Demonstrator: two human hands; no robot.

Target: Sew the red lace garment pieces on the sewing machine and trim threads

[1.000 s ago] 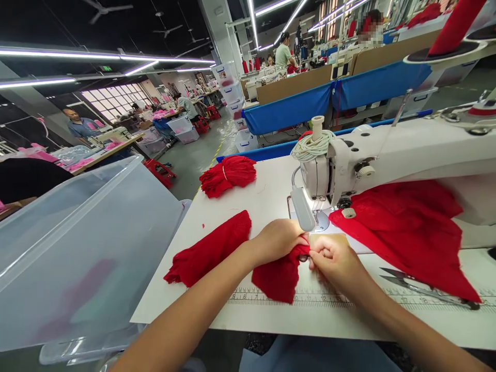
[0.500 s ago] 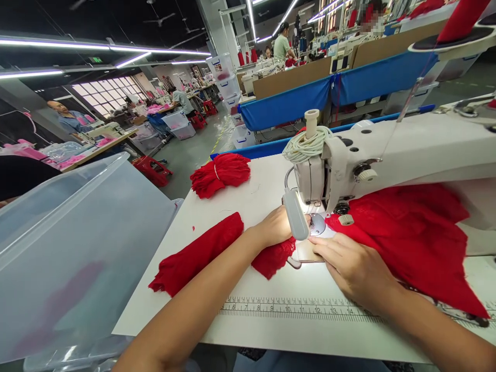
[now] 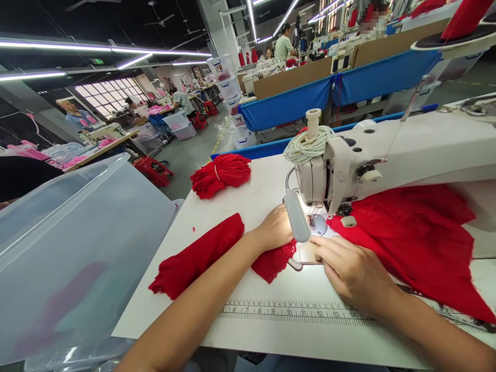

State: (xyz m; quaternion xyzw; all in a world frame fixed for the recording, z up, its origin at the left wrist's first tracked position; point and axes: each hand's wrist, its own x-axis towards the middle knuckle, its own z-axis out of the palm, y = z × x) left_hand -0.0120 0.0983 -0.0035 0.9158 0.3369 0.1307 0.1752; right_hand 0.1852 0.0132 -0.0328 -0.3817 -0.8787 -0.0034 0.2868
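My left hand lies over a piece of red lace fabric at the left of the sewing machine. The grey lamp covers its fingertips. In front of the needle plate, my right hand has its fingers bent together, the index finger pointing toward the plate. Whatever those fingertips hold is too small or hidden to make out. A large red fabric piece spreads under the machine arm, right of the needle. Left of my hands lies a folded red fabric stack.
A tied red bundle sits on the white table at the back left. A printed ruler runs along its front. At the left stands a large translucent bin. Other people work at machines farther off.
The view has shifted very slightly. Both hands stay by the needle area, and the fabrics lie practically where they were.
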